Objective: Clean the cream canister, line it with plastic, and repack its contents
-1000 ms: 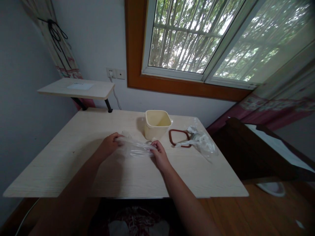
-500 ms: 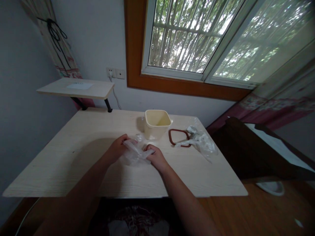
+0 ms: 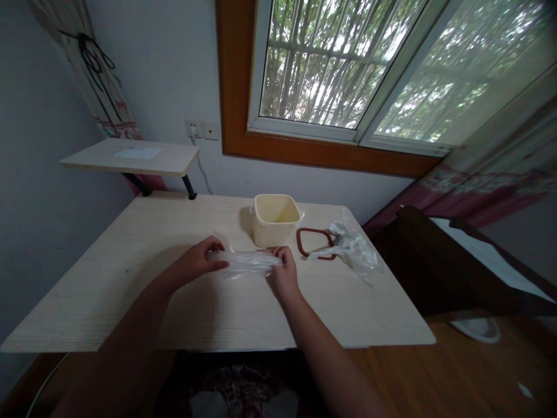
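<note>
A clear plastic bag (image 3: 248, 263) is stretched sideways between my two hands, above the table (image 3: 243, 319). My left hand (image 3: 202, 258) pinches its left end between thumb and fingers. The bag's right end is gathered in the closed fingers of my right hand (image 3: 285, 270). Just behind the bag stands a cream square plastic bin (image 3: 273, 232), upright with its top uncovered. A reddish-brown rounded square ring (image 3: 299, 241) lies to the right of the bin. Crumpled clear plastic (image 3: 359, 255) rests partly over that ring.
A small raised shelf (image 3: 169, 162) with a paper label (image 3: 137, 152) stands at the table's back left. Behind are a wall socket (image 3: 201, 130) and a wood-framed window (image 3: 326, 163). Dark furniture (image 3: 439, 273) is to the right of the table.
The bunched plastic bag is now pulled out into a narrow band. My hands have moved apart, the left one leftward and the right one rightward and slightly up.
</note>
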`<state>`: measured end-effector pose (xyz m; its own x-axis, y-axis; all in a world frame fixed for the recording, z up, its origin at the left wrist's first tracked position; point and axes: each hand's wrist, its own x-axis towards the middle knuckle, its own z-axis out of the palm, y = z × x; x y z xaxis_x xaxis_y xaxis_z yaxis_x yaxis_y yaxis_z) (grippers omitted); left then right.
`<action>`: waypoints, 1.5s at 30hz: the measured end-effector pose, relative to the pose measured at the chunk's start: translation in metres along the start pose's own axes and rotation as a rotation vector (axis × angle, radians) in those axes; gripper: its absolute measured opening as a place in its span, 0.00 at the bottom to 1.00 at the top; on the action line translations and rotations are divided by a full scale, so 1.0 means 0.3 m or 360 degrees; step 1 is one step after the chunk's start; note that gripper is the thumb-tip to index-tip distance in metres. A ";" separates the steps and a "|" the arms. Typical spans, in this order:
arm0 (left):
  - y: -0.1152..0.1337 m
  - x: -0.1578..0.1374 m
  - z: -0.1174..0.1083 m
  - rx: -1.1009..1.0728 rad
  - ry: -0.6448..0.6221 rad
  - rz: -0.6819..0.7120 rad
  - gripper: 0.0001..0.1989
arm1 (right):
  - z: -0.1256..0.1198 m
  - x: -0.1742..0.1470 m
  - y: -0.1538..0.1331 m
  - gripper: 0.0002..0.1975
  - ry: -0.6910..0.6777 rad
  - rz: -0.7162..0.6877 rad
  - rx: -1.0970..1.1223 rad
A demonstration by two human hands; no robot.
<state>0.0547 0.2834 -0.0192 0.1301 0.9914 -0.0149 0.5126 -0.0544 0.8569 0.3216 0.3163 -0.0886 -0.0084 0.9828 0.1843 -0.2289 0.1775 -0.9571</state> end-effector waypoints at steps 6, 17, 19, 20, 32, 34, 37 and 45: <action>-0.041 0.030 0.007 0.0603 0.0121 0.0118 0.08 | 0.028 0.002 -0.001 0.15 -0.0007 0.0160 0.0389; -0.010 0.027 0.041 0.0393 0.0329 -0.0110 0.15 | 0.033 -0.022 -0.043 0.23 -0.0246 0.0294 0.0448; 0.002 0.027 0.054 0.0288 0.0341 -0.0091 0.12 | 0.031 -0.024 -0.040 0.28 -0.0363 0.0322 0.0407; 0.007 0.028 0.061 0.0236 0.0337 -0.0078 0.11 | 0.030 -0.024 -0.035 0.30 -0.0429 0.0343 0.0367; -0.020 0.006 0.036 -0.1050 -0.0370 -0.0381 0.37 | 0.022 -0.010 -0.021 0.18 -0.0257 0.0633 0.0340; -0.048 0.005 0.021 -0.1194 -0.0341 -0.0395 0.44 | 0.023 -0.005 -0.038 0.18 -0.0187 0.0651 0.0401; -0.076 0.008 0.009 -0.1281 -0.0255 -0.0400 0.42 | 0.025 0.000 -0.051 0.19 -0.0162 0.0682 0.0519; -0.057 0.035 0.011 -0.0932 0.0056 -0.0379 0.33 | 0.039 0.008 -0.050 0.19 -0.0166 0.0770 0.0707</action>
<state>0.0501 0.2943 -0.0359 0.0368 0.9721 -0.2318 -0.0266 0.2328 0.9721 0.3136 0.3153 -0.0711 -0.2999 0.9325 -0.2012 -0.5550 -0.3421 -0.7582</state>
